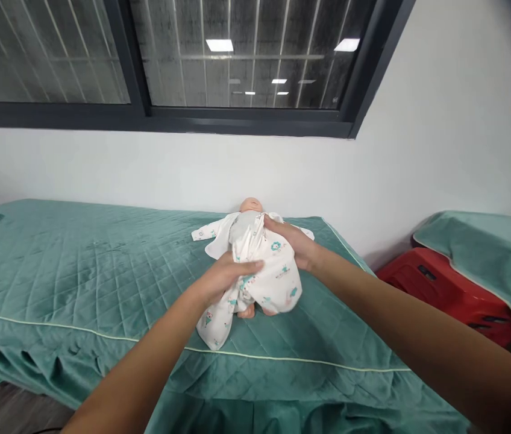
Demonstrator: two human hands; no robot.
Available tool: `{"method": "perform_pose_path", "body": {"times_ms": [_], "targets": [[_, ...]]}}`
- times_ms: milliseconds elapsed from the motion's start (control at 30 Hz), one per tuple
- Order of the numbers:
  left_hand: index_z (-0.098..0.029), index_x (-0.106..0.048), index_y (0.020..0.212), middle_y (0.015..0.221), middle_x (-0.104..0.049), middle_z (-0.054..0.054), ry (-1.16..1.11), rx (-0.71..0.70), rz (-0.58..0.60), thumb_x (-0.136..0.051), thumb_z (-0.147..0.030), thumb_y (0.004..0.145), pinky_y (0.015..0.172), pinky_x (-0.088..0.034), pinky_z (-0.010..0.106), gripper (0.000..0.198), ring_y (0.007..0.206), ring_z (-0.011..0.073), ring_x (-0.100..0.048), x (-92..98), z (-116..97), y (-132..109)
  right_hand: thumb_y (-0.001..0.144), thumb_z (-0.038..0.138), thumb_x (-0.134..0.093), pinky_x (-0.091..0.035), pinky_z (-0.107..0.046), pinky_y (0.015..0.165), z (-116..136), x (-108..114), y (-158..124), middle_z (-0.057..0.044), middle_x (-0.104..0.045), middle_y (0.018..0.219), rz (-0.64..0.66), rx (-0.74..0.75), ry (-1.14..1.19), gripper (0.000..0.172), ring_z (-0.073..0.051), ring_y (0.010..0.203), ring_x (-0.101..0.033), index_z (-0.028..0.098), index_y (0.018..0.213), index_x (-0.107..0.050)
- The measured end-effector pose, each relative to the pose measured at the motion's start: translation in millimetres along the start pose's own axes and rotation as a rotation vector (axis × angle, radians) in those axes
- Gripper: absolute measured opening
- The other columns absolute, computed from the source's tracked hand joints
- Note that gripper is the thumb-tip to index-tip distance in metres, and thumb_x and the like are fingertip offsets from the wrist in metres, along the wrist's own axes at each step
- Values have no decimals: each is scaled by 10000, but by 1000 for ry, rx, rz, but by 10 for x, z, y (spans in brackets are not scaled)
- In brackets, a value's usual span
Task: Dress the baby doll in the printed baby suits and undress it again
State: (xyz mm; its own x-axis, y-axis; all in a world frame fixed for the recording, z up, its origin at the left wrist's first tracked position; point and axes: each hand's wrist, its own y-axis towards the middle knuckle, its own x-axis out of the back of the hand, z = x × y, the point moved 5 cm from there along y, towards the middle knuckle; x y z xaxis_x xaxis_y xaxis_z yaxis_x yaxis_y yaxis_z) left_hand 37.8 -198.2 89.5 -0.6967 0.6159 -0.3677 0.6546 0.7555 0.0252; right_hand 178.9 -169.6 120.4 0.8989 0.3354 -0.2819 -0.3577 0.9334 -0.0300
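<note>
A baby doll (251, 205) lies on its back on a green quilted bed cover, its head toward the wall and its feet toward me. Spread beneath its upper body is a white printed baby top (210, 231) with the sleeves out to the sides. White printed baby trousers (278, 274) cover the doll's lower body, and its feet show below the cloth. My left hand (226, 274) grips the trousers at the left side, thumb on top. Higher up, my right hand (294, 241) pinches the cloth near the doll's waist.
The green quilted cover (102, 265) spreads over the bed and hangs down its front edge. Behind it stand a white wall (147, 169) and a dark-framed window (237, 123). At the right, a red plastic object (440, 289) sits under another green cover (485, 247).
</note>
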Motion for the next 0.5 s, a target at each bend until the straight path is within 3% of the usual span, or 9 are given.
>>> {"method": "perform_pose_path", "body": {"times_ms": [100,200,267,333,500], "targets": [[-113,-666,1160,1072,-736,146,-168,-133,-176,-805,-374,709,848,-551,391,539,937,284,-705,109,-2,70,797,521,-717,-579,-305,769,-101,52,-131,-103,-753,969,1,-71,-201,475,-206,844,-709,130,1065,-687],[-102,-684,1121,1032,-749,136,-189,-195,-264,-812,-377,697,864,-554,380,521,935,286,-711,165,25,109,677,391,-845,-566,-325,845,-277,-91,-302,-70,-753,968,238,-203,-420,491,-210,892,-700,142,1073,-697],[-95,-684,1124,1014,-752,135,-194,-174,-255,-810,-378,702,877,-555,379,523,940,287,-712,127,76,126,674,352,-850,-526,-341,951,-343,-183,-366,-56,-738,1045,334,-175,-453,542,-205,994,-676,166,1151,-671],[-101,-673,1150,1011,-753,131,-252,-114,-250,-789,-386,728,884,-558,379,522,942,282,-714,64,144,136,731,404,-803,-522,-347,957,-381,-186,-366,-63,-724,1083,294,-116,-441,558,-200,1011,-667,174,1212,-640],[-127,-651,1177,989,-756,112,-329,-27,-281,-706,-387,816,855,-578,400,448,896,272,-722,-58,223,147,786,521,-721,-571,-361,775,-483,3,-334,-86,-736,1001,91,-79,-434,591,-213,837,-692,165,1248,-622]]}}
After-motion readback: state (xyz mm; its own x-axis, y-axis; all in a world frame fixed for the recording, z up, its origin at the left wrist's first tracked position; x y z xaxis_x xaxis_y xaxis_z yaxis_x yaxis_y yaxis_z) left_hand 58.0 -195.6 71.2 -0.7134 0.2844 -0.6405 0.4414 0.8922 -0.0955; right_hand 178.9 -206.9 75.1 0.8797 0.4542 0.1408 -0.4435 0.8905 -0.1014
